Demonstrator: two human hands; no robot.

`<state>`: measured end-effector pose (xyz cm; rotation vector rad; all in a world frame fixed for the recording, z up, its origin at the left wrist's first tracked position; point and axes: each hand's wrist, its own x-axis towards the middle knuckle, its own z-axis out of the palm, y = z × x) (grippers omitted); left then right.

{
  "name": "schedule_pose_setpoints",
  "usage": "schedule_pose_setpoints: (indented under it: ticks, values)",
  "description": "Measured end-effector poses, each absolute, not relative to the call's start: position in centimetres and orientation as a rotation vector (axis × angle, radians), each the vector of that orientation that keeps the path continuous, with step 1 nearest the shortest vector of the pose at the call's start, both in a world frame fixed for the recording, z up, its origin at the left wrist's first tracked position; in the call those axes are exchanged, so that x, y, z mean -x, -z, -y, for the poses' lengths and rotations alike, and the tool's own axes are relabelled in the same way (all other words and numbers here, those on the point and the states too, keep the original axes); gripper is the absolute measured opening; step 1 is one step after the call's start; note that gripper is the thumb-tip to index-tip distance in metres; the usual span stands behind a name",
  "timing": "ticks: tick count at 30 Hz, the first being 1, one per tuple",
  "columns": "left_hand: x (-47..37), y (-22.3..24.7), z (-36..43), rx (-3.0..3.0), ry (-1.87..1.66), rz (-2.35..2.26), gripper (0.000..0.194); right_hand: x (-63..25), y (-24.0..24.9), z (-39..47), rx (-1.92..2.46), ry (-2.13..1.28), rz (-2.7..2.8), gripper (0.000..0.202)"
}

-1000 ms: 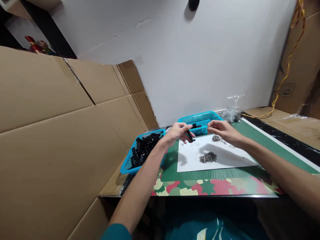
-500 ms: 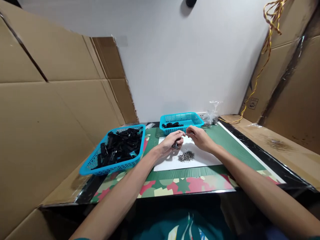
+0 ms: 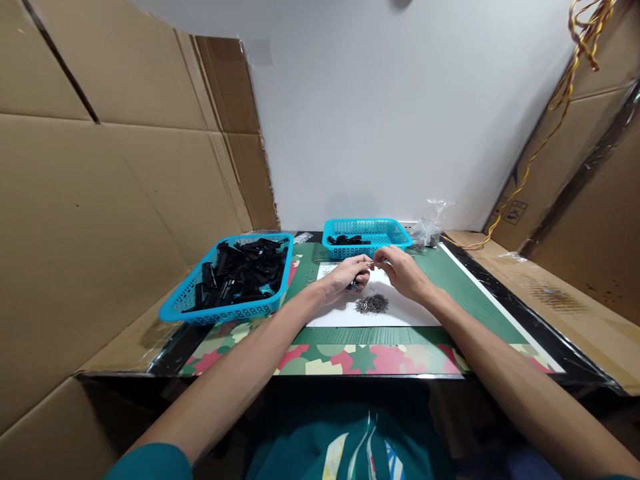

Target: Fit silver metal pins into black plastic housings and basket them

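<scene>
My left hand [image 3: 351, 275] is closed around a small black plastic part [image 3: 355, 283], mostly hidden by the fingers. Just to its right, my right hand [image 3: 400, 268] pinches a thin silvery metal piece [image 3: 371, 262] whose tip reaches the left fingertips. The two hands nearly touch above a white sheet of paper [image 3: 413, 313]. Nearer to me on that sheet lies a loose pile of tiny metal pins or screws [image 3: 373, 304], too small to tell which.
A blue basket [image 3: 173, 312] heaped with black plastic parts [image 3: 245, 270] stands at left. Behind the hands, another blue basket [image 3: 390, 227] holds a few black parts. A clear plastic bag [image 3: 427, 232] sits beside it. Cardboard walls [image 3: 125, 187] flank the table; a yellow cord [image 3: 545, 141] hangs at right.
The view has tilted down slightly, so the wall fittings sit higher in the picture. Both hands stay together over the paper, with their hold looking the same.
</scene>
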<state>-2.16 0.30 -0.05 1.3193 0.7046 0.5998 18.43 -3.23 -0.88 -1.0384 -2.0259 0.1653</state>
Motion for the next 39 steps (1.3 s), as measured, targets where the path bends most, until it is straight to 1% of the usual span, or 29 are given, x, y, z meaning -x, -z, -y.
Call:
schedule_pose_setpoints:
  ticks: [2, 6, 8, 10, 14, 17, 19, 26, 30, 35, 39]
  values:
    - [2.2, 0.2, -0.4, -1.326, -0.586, -0.722, 0.023, -18.6, 0.9, 3.2, 1.050, -0.130, 2.036, 0.013]
    - [2.1, 0.2, -0.2, -1.310, -0.562, -0.709, 0.033, -18.8, 1.0, 3.2, 1.029, -0.069, 2.064, 0.014]
    - [1.9, 0.1, -0.1, -1.319, -0.608, -0.708, 0.035, -18.8, 1.0, 3.2, 1.003, -0.052, 2.076, 0.014]
    - [1.8, -0.2, 0.1, -1.334, -0.664, -0.710, 0.033, -18.7, 1.0, 3.2, 0.982, -0.044, 2.087, 0.014]
    - [1.8, -0.9, 0.3, -1.318, -0.697, -0.714, 0.023, -18.4, 0.9, 3.5, 0.960, -0.045, 2.094, 0.013]
    - [1.9, -1.2, 0.3, -1.303, -0.750, -0.720, 0.018, -18.1, 0.7, 3.6, 0.972, -0.127, 2.010, 0.011]
    - [1.8, -1.3, 0.3, -1.301, -0.793, -0.713, 0.019, -18.0, 0.5, 3.7, 1.001, -0.228, 1.915, 0.013]
    - [1.4, -1.3, 0.3, -1.349, -0.887, -0.711, 0.029, -17.8, -0.1, 3.4, 1.004, -0.502, 1.751, 0.033]
    - [1.4, -1.2, 0.2, -1.437, -0.876, -0.725, 0.030, -17.5, 0.1, 3.4, 1.019, -0.555, 1.710, 0.037]
    - [1.5, -1.3, 0.2, -1.478, -0.886, -0.746, 0.025, -17.3, 0.2, 3.3, 1.006, -0.666, 1.621, 0.037]
    - [1.5, -1.8, 0.4, -1.362, -0.845, -0.737, 0.016, -17.3, 0.1, 3.3, 0.977, -0.663, 1.542, 0.033]
